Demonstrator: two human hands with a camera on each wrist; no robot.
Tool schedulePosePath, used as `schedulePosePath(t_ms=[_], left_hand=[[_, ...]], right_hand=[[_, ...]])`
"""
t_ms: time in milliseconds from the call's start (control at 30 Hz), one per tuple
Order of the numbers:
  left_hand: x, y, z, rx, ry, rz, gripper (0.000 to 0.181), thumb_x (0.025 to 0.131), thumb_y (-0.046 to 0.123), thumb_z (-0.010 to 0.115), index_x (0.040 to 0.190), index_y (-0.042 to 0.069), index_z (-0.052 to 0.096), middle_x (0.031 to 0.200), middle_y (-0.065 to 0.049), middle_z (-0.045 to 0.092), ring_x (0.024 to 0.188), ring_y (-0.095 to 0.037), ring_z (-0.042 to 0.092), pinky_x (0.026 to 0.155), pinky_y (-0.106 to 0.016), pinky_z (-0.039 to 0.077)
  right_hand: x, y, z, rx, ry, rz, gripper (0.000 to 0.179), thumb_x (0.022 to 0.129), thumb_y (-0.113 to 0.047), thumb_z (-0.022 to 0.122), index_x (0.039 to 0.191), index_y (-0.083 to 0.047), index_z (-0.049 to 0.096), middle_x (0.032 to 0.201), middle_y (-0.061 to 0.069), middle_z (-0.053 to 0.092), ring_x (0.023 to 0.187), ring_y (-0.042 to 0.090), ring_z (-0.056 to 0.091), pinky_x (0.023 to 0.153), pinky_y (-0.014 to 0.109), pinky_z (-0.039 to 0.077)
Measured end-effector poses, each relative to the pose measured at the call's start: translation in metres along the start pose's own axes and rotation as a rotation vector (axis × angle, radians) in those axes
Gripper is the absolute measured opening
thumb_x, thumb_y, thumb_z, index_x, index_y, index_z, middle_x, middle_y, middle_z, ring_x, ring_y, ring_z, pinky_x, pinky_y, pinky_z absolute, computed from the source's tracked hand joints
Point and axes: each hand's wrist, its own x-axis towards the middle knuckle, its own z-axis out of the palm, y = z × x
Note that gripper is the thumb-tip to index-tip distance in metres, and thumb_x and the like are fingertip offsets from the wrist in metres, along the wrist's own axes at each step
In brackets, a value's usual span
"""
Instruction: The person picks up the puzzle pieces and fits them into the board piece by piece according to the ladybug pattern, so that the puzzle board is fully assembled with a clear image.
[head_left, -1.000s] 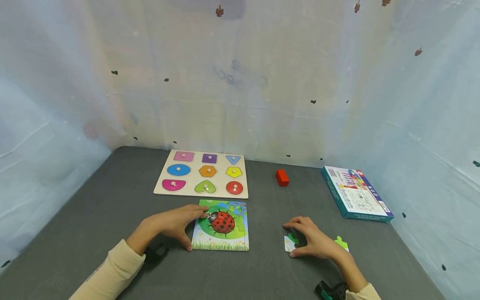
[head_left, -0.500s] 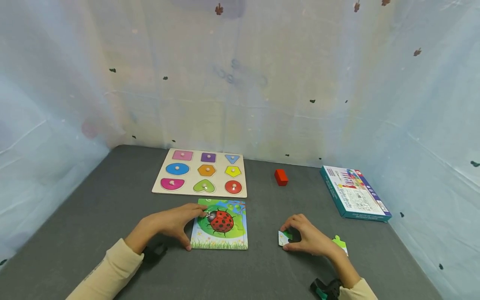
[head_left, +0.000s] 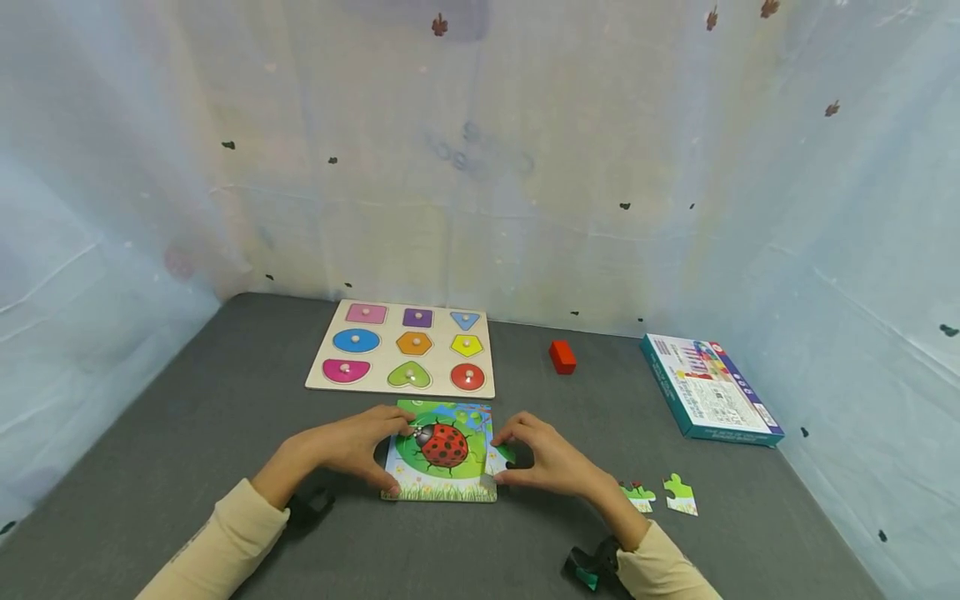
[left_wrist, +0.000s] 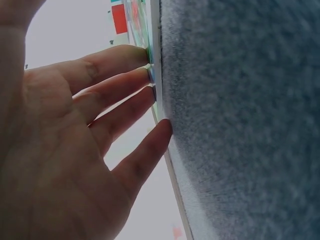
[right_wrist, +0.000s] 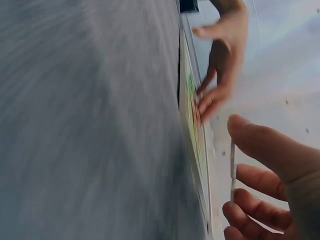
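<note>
A ladybug jigsaw puzzle (head_left: 444,446) lies in its tray in the middle of the table. My left hand (head_left: 348,446) rests on its left side, fingers stretched over the picture and thumb at the lower left corner. In the left wrist view, the fingertips (left_wrist: 142,55) meet the tray's edge. Between thumb and fingers, my right hand (head_left: 558,461) pinches a white and green jigsaw piece (head_left: 494,461), which overlaps the puzzle's right edge in the head view. From the right wrist, that piece (right_wrist: 232,162) shows edge-on as a thin strip, raised beside the tray.
Two loose jigsaw pieces, one with red spots (head_left: 639,497) and one green (head_left: 680,495), lie beyond my right forearm. Behind the puzzle is a shape board (head_left: 442,340) with knobbed pieces. A red block (head_left: 562,357) and a teal box (head_left: 712,387) stand at the back right.
My right hand has carried the jigsaw piece leftward from the right side of the table to the puzzle's right edge. My left thumb has shifted slightly onto the lower left corner.
</note>
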Motion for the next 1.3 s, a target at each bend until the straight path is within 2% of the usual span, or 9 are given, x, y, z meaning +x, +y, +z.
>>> schedulePosePath(t_ms=[200, 433, 633, 867, 1100, 1300], left_hand=[[0.003, -0.003, 0.003, 0.016, 0.040, 0.019, 0.071, 0.075, 0.059, 0.068, 0.120, 0.004, 0.058, 0.134, -0.011, 0.046, 0.125, -0.028, 0.039, 0.100, -0.047, 0.035], [0.004, -0.004, 0.002, 0.002, 0.034, 0.024, 0.067, 0.078, 0.059, 0.064, 0.119, 0.006, 0.057, 0.133, -0.010, 0.046, 0.122, -0.026, 0.041, 0.099, -0.046, 0.037], [0.004, -0.004, 0.002, -0.001, 0.023, 0.015, 0.056, 0.086, 0.053, 0.059, 0.118, 0.007, 0.058, 0.134, -0.010, 0.046, 0.124, -0.027, 0.040, 0.100, -0.048, 0.036], [0.005, -0.006, 0.004, 0.017, 0.032, 0.024, 0.050, 0.087, 0.047, 0.061, 0.118, 0.008, 0.058, 0.130, -0.008, 0.047, 0.120, -0.026, 0.042, 0.098, -0.048, 0.037], [0.006, -0.008, 0.005, 0.039, 0.036, 0.035, 0.059, 0.083, 0.046, 0.065, 0.126, 0.008, 0.052, 0.122, -0.001, 0.049, 0.115, -0.021, 0.044, 0.096, -0.046, 0.039], [0.006, -0.008, 0.005, 0.069, 0.049, 0.047, 0.055, 0.081, 0.043, 0.070, 0.122, 0.010, 0.053, 0.117, 0.002, 0.049, 0.111, -0.019, 0.044, 0.094, -0.044, 0.039]], right_hand=[[0.026, -0.017, 0.017, 0.027, -0.017, -0.069, 0.040, 0.079, -0.038, 0.074, 0.109, -0.014, 0.062, 0.106, 0.001, 0.051, 0.090, 0.017, 0.052, 0.077, 0.030, 0.047], [0.050, -0.030, 0.037, -0.071, 0.001, -0.149, 0.039, 0.078, -0.040, 0.074, 0.107, -0.016, 0.063, 0.102, -0.001, 0.052, 0.089, 0.012, 0.047, 0.075, 0.018, 0.041], [0.065, -0.033, 0.052, -0.131, 0.018, -0.164, 0.040, 0.076, -0.040, 0.076, 0.107, -0.016, 0.066, 0.101, -0.001, 0.055, 0.090, 0.009, 0.043, 0.079, 0.020, 0.037], [0.074, -0.037, 0.064, -0.142, 0.007, -0.190, 0.039, 0.075, -0.040, 0.076, 0.104, -0.015, 0.068, 0.105, -0.001, 0.058, 0.091, 0.009, 0.044, 0.087, 0.026, 0.035], [0.075, -0.041, 0.072, -0.123, 0.067, -0.184, 0.040, 0.077, -0.039, 0.074, 0.108, -0.014, 0.068, 0.113, 0.001, 0.059, 0.102, 0.013, 0.045, 0.087, 0.025, 0.039], [0.076, -0.042, 0.074, -0.156, 0.100, -0.192, 0.043, 0.077, -0.041, 0.074, 0.109, -0.013, 0.066, 0.116, 0.001, 0.061, 0.102, 0.014, 0.047, 0.087, 0.026, 0.041]])
